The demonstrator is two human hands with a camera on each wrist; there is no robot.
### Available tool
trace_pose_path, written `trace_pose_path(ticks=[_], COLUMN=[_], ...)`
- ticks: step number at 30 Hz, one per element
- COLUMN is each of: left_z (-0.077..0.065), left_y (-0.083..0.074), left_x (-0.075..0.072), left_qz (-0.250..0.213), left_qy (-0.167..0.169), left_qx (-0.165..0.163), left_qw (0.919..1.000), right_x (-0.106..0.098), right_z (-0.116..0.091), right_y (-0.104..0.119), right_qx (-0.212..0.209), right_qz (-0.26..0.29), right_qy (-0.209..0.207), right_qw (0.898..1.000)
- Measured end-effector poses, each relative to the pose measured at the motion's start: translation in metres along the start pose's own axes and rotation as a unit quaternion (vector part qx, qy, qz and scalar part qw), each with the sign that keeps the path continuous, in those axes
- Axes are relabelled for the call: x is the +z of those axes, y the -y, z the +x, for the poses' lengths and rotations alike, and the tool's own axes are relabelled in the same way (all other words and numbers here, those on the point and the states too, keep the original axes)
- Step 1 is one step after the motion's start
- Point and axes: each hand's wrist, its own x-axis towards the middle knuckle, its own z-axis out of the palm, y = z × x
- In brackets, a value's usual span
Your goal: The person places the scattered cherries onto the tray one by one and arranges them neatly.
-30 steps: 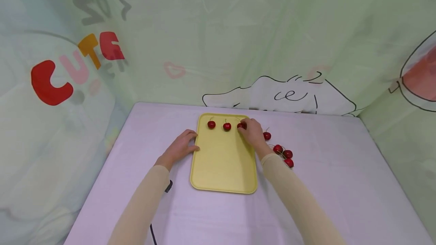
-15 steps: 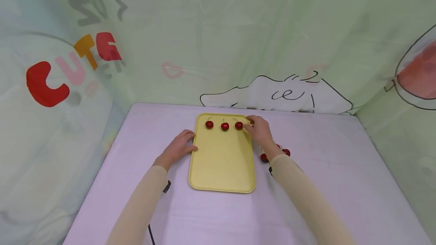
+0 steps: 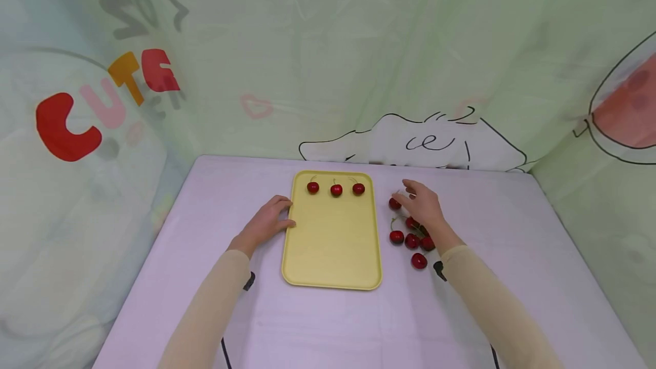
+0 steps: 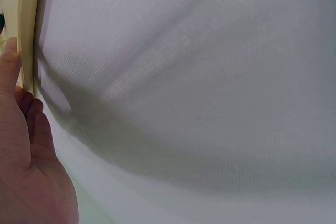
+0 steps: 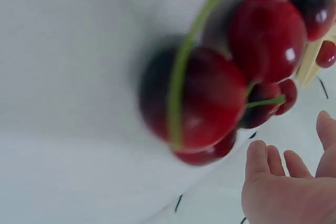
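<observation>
Three red cherries with stems, a left one (image 3: 313, 187), a middle one (image 3: 336, 190) and a right one (image 3: 358, 188), lie in a row along the far end of a yellow tray (image 3: 332, 287). My left hand (image 3: 263, 222) holds the tray's left rim, thumb over the edge and fingers on the outer side in the left wrist view. To the right of the tray my right hand (image 3: 424, 206) hovers with thumb and fingers apart, holding nothing. Its thumb and fingertips are close to a single cherry (image 3: 394, 204). Several more cherries (image 3: 412, 241) cluster below that hand, partly hidden by it.
A pale lilac cloth (image 3: 328, 329) covers the table. Printed curtains (image 3: 328, 61) hang behind it and at both sides. A dark wrist device (image 3: 439, 270) shows at the right sleeve, and another (image 3: 249, 281) at the left.
My right hand has let go of the third cherry in the row and moved right, off the tray to the loose cherries. The left hand keeps its place on the rim.
</observation>
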Motion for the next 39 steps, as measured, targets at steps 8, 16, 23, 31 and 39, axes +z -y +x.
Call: trace_pose_path(ticks=[8,16,23,31,39], left_z=[-0.001,-0.002,-0.001,-0.002,-0.001], left_y=[0.0,0.0,0.001,0.002,0.003], left_x=[-0.001,-0.002,-0.001,0.0,0.0], left_qz=[-0.002,-0.007,-0.002,-0.001,0.001], left_qy=[-0.006,-0.008,-0.013,-0.019,-0.017], left_qx=[0.01,0.018,0.026,0.03,0.028], left_qw=[0.9999,0.9998,0.9996,0.9994,0.9995], right_x=[-0.005,0.005,0.011,0.017,0.014], right_z=[-0.006,-0.004,-0.003,-0.001,0.002], right_y=[-0.02,-0.019,-0.012,-0.011,0.004], right_qx=[0.015,0.014,0.016,0.01,0.009], right_qz=[0.004,0.009,-0.006,-0.021,0.0], right_qy=[0.033,0.054,0.049,0.033,0.016], right_qw=[0.999,0.998,0.999,0.999,1.0])
